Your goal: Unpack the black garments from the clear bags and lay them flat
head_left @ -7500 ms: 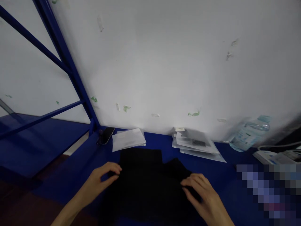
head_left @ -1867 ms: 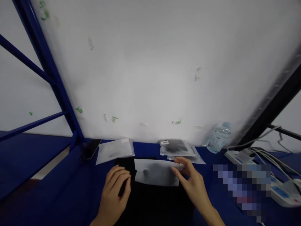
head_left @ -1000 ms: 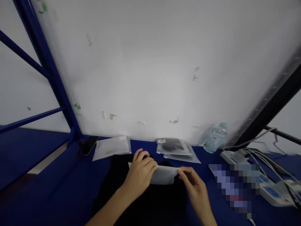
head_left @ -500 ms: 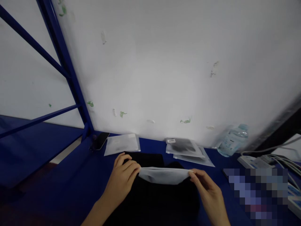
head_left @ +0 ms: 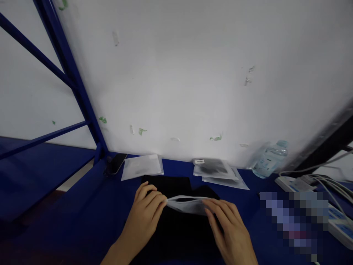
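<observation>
a clear plastic bag (head_left: 187,204) is up off the black garment (head_left: 176,221), mouth gaping a little. the left hand (head_left: 146,213) pinches its left end between thumb and fingers; the right hand (head_left: 228,228) has its fingers curled over the bag's right side, gripping there. the garment lies folded on the blue table (head_left: 91,206). back by the wall: a stack of bags (head_left: 142,166), a phone (head_left: 117,163), packed bags (head_left: 216,171), a water bottle (head_left: 268,159), a power strip (head_left: 333,217) far right.
</observation>
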`<state>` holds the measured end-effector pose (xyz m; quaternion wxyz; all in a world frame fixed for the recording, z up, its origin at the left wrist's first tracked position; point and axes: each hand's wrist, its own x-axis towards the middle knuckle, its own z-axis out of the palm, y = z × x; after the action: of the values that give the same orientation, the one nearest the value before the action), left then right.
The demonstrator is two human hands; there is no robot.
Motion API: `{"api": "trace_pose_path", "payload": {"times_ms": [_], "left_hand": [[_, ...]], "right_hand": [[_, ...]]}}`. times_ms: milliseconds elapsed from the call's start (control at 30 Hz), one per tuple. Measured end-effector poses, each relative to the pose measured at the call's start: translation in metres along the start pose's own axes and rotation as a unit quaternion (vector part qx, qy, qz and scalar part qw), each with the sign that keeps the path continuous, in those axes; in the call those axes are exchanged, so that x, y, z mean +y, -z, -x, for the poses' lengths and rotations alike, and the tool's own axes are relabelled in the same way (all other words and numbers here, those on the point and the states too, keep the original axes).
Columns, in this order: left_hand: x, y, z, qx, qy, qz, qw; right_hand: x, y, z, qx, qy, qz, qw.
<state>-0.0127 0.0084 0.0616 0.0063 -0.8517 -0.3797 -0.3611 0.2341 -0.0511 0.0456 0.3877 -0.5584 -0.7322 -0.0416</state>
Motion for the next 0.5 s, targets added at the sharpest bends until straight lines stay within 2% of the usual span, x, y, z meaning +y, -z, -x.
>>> {"api": "trace_pose_path", "payload": {"times_ms": [333,500], "left_hand": [[0.006,-0.001,0.001,-0.009,-0.006,0.016,1.000],[0.013,0.000,0.003,-0.024,-0.007,0.020,0.999]], "right_hand": [[-0.005,0.005,-0.005,-0.024,0.016,0.055,0.998],[-0.015,0.007,-0.007,-0.035,0.040,0.096,0.994]]}}
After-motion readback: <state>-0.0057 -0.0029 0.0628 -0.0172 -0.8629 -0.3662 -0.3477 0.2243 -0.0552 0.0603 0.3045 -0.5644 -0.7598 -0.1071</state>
